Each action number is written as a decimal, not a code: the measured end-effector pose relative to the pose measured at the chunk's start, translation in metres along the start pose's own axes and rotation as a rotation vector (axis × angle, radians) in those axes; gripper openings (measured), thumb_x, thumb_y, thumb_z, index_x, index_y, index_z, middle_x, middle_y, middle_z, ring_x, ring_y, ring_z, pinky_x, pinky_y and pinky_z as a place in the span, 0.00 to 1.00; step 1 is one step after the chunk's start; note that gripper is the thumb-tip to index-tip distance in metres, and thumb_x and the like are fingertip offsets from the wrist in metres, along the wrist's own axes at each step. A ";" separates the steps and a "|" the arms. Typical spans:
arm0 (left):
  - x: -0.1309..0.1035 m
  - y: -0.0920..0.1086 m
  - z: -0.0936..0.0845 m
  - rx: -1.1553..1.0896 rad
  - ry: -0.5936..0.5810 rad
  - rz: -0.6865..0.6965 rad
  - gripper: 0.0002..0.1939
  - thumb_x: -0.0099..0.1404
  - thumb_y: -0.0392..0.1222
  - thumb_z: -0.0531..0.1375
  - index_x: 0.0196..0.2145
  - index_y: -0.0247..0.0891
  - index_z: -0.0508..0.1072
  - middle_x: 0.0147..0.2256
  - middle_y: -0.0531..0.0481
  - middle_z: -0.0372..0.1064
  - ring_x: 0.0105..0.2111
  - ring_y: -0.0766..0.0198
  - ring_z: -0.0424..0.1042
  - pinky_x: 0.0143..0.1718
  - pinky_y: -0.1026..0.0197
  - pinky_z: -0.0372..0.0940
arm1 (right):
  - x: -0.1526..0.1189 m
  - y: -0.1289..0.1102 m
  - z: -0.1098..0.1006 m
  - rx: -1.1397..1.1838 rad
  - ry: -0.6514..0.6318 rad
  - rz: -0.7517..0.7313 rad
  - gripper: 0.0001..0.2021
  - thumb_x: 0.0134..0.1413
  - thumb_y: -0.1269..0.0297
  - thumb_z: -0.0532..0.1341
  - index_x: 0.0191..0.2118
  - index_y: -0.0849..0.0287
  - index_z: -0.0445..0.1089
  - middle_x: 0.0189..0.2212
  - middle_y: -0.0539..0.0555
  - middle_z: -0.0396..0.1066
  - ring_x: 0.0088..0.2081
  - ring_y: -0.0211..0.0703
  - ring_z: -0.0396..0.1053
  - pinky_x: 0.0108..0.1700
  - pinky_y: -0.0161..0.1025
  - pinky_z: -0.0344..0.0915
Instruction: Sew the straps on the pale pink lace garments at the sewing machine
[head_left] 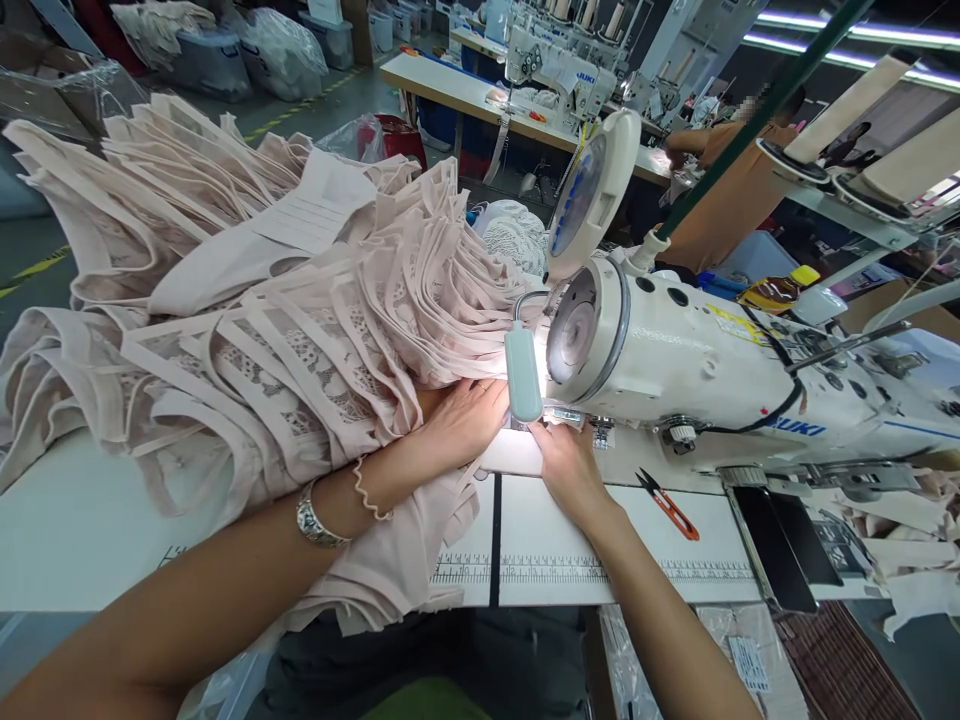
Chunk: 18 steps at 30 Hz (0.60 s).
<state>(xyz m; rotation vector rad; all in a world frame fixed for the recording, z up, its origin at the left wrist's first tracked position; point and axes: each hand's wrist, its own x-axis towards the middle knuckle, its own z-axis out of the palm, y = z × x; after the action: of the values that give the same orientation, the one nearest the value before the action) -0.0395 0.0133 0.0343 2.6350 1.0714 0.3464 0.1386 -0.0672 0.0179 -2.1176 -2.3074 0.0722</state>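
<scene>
My left hand lies at the needle area of a white sewing machine, fingers stretched out over pale pink fabric. Its fingertips are partly hidden behind a small pale green lamp. From the right, my right hand reaches to the presser foot area with its fingers bent inward. What is between those fingers is too hidden to make out. A large heap of pale pink garments with lace panels covers the left side of the table and drapes over my left forearm. Some of this fabric hangs over the front edge.
Orange thread snips and a dark phone lie right of my right hand. A ruler strip runs along the table's front edge. A round magnifier stands above the machine head. Behind are another sewing machine and a person.
</scene>
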 end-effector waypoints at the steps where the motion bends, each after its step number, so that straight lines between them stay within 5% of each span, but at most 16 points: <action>1: 0.000 0.000 -0.001 -0.005 -0.003 -0.002 0.11 0.74 0.40 0.49 0.40 0.36 0.70 0.41 0.44 0.70 0.46 0.55 0.66 0.53 0.54 0.59 | 0.000 -0.001 -0.001 -0.001 -0.007 0.006 0.32 0.56 0.79 0.45 0.64 0.53 0.64 0.51 0.63 0.70 0.44 0.53 0.67 0.51 0.50 0.59; 18: 0.000 -0.004 0.007 -0.005 0.017 0.015 0.11 0.74 0.40 0.47 0.43 0.36 0.69 0.45 0.44 0.69 0.46 0.55 0.66 0.52 0.53 0.59 | 0.001 0.000 0.001 -0.016 0.053 -0.037 0.33 0.53 0.80 0.45 0.63 0.56 0.64 0.48 0.63 0.72 0.46 0.53 0.66 0.53 0.50 0.58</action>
<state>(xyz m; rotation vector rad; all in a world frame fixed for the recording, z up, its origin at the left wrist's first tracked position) -0.0400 0.0151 0.0269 2.6414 1.0552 0.3753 0.1386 -0.0658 0.0170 -2.0576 -2.3242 -0.0026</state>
